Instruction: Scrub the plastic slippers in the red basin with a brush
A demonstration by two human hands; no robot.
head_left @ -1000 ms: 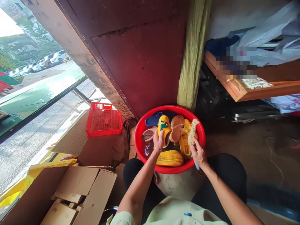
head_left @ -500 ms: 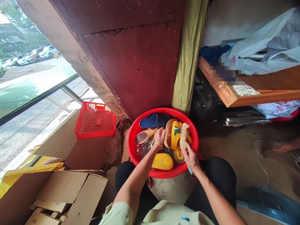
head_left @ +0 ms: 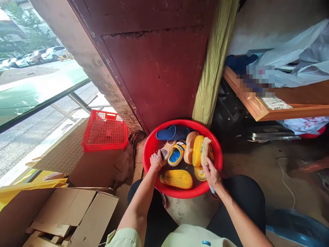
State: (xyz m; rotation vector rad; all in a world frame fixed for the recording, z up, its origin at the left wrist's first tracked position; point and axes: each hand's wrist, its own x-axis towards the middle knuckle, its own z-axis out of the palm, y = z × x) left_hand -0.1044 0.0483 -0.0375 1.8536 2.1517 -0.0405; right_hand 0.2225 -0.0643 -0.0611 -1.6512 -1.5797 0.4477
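Observation:
A red basin [head_left: 220,154] holds water and several slippers. My left hand [head_left: 156,160] is at its left side, fingers closed on the near end of a tan slipper [head_left: 168,148] lying sole up. Beside that slipper floats a small yellow clog [head_left: 177,153] with a blue inside. My right hand [head_left: 212,174] grips a scrubbing brush [head_left: 206,151], its pale bristles upright next to yellow slippers [head_left: 197,151] at the right. A tan clog [head_left: 190,147] leans against these. Nearest me lies a yellow sole [head_left: 177,179], and a navy slipper [head_left: 167,132] rests at the back.
A red plastic crate [head_left: 105,132] stands left of the basin on cardboard. An open cardboard box [head_left: 61,212] is at the lower left. Behind the basin is a dark red door [head_left: 159,61]; a wooden table [head_left: 267,111] juts in at the right.
My left hand has moved left from the middle of the basin to the tan slipper, uncovering the small yellow clog. The right hand still has the brush. The view has shifted slightly.

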